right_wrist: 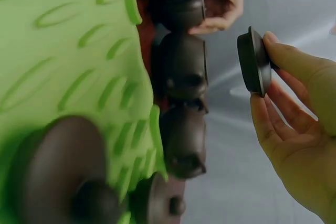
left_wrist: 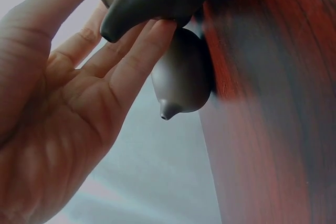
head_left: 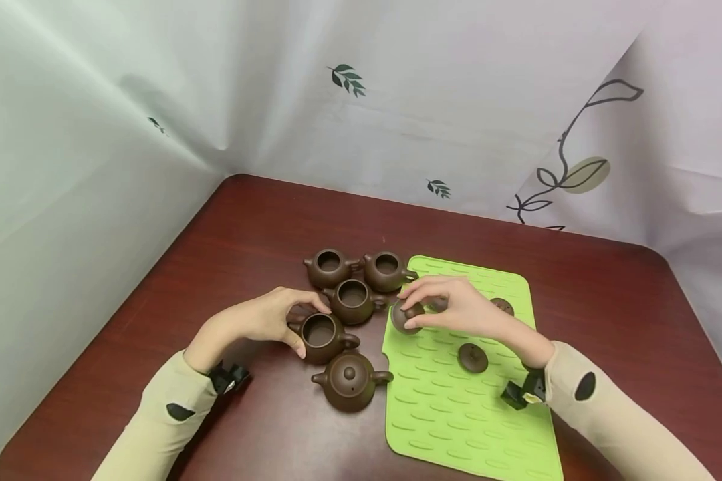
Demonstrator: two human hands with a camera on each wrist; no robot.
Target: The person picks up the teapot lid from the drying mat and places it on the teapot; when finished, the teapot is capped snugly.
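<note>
Five brown clay teapots stand on the dark red table (head_left: pixel 156 347). My left hand (head_left: pixel 285 317) holds a lidless teapot (head_left: pixel 320 336) between thumb and fingers; the left wrist view shows my fingers (left_wrist: pixel 131 61) against its spout (left_wrist: pixel 126 19), with another pot (left_wrist: pixel 184 74) behind. My right hand (head_left: pixel 439 307) pinches a teapot lid (head_left: pixel 407 316) in its fingertips, lifted above the left edge of the green mat (head_left: pixel 457 414). The right wrist view shows that lid (right_wrist: pixel 254 61) held clear of the row of pots (right_wrist: pixel 184 69). Nearest me is a lidded teapot (head_left: pixel 349 381).
Three more lidless teapots (head_left: pixel 353 300) cluster behind the held one. On the ribbed mat lie loose lids: one in the middle (head_left: pixel 472 357), another at the back (head_left: pixel 503 306), one half hidden by my right hand. White cloth walls close in the table at back and left.
</note>
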